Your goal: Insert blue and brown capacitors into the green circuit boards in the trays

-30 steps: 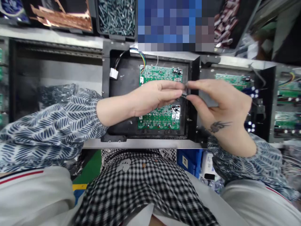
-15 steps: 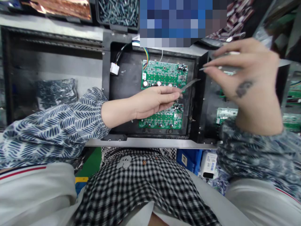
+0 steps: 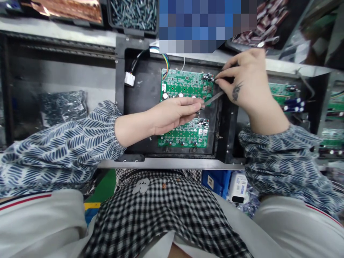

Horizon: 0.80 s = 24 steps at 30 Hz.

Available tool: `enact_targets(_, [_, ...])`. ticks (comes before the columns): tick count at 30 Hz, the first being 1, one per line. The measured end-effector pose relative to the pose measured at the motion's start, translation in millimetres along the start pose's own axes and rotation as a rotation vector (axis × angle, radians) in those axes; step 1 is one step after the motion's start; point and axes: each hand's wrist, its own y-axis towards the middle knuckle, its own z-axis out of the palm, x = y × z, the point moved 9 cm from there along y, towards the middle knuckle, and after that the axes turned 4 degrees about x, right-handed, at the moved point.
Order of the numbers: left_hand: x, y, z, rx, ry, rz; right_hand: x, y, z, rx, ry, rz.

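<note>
circuit board (image 3: 185,85) in tray (image 3: 139,104), screw bin (image 3: 133,14) behind

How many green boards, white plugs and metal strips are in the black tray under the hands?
Green boards: 2, upper and lower
White plugs: 1
Metal strips: 1, held by the left hand
Total: 4 in the tray

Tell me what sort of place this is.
Likely an electronics assembly line: green circuit boards sit in a black housing, more boards wait alongside, and a bin of screws stands above.
</note>
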Motion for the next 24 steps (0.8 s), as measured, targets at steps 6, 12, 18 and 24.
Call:
enact_targets(6, [1, 1, 0.7, 0.007, -0.017, 0.003, 0, 2, -4, -0.009, 0.008, 0.018])
enact_targets(12, [-4, -1, 4.1, 0.024, -0.107, 0.004, 68, -42, -43, -0.113, 0.340, -0.174])
enact_targets(18, [-10, -9, 12.7, 0.043, -0.122, 0.073, 94, -60, -47, -0.372, 0.661, -0.212])
enact_targets(24, [-163, 0, -22.4, -0.070, 0.429, 0.770, 52, -57, -72, -0.692, 0.865, 0.088])
